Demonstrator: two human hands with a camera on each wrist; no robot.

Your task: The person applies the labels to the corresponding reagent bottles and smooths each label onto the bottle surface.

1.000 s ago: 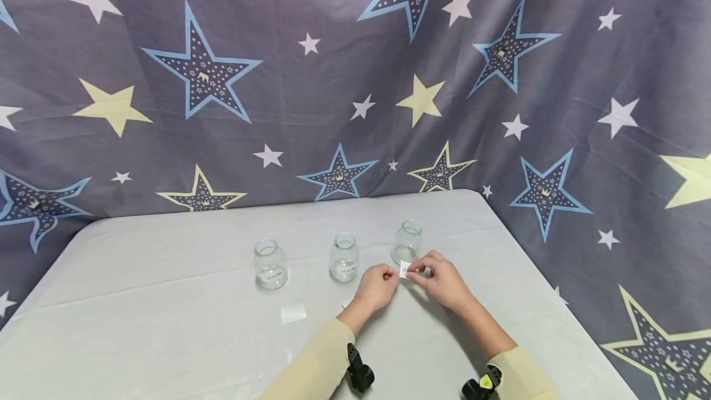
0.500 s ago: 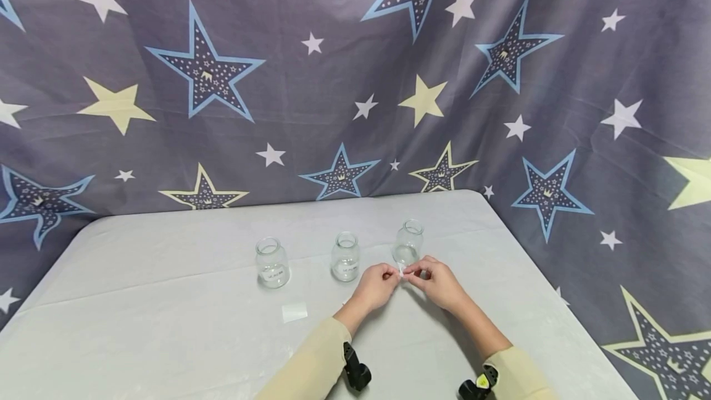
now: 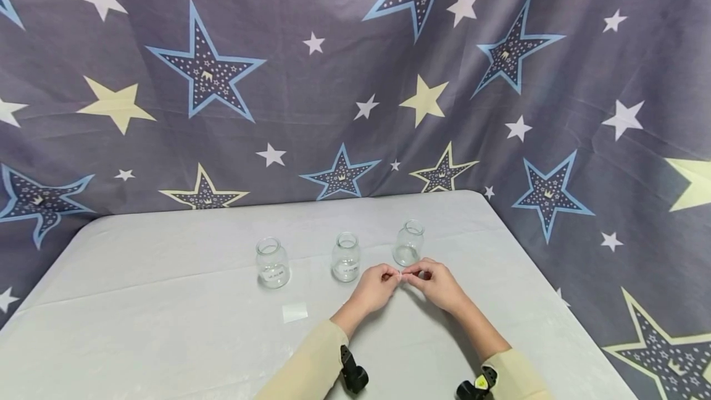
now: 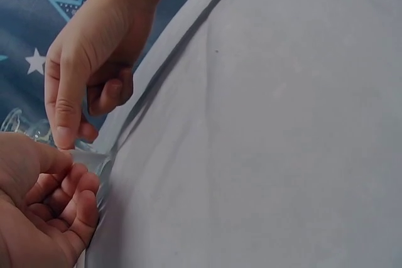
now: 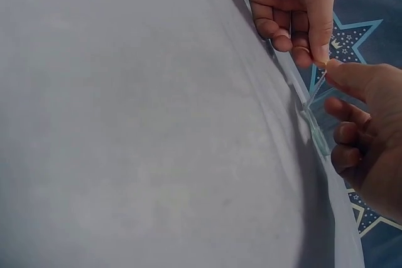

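Observation:
Both hands meet fingertip to fingertip in front of the right glass jar (image 3: 409, 242). My left hand (image 3: 375, 287) pinches one edge of a small white sticker label (image 4: 91, 159) between thumb and finger. From the other side my right hand (image 3: 439, 284) pinches the label at the same edge. Edge-on in the right wrist view, the label (image 5: 316, 88) looks like a thin strip, and the fingers mostly hide it in the head view. No label shows on the right jar, which stands upright just beyond the hands.
Two more upright glass jars, the middle one (image 3: 345, 255) and the left one (image 3: 272, 261), carry white printed labels low on their fronts. A pale rectangular piece of paper (image 3: 294, 312) lies on the white-covered table (image 3: 166, 326). A star-patterned curtain (image 3: 311, 97) hangs behind.
The label faced the head camera between the hands; now it is turned edge-on. The right hand's fingertips have come closer, up against the left's. The jars have stayed put.

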